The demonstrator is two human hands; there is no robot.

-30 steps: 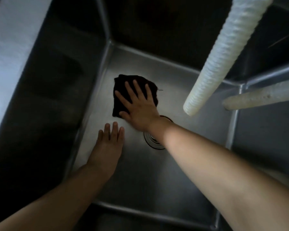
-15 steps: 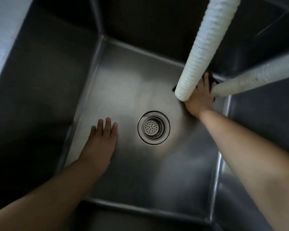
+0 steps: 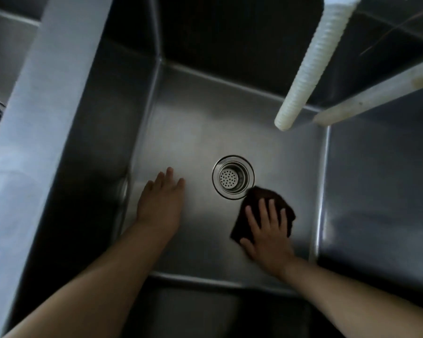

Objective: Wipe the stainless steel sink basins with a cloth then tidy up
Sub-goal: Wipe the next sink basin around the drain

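Basin floor [image 3: 195,132] bare toward far wall; right hand [image 3: 266,230] flat on cloth [image 3: 271,198] beside drain [image 3: 233,177]; left hand [image 3: 163,203] flat.

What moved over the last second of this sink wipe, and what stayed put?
The right hand swept the dark cloth from the basin's far left to its far right corner, then back near the drain. The left hand stayed flat on the floor.

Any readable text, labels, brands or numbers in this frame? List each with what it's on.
None: no writing shows on the sink basin, drain strainer, dark cloth, white ribbed hose, or divider.
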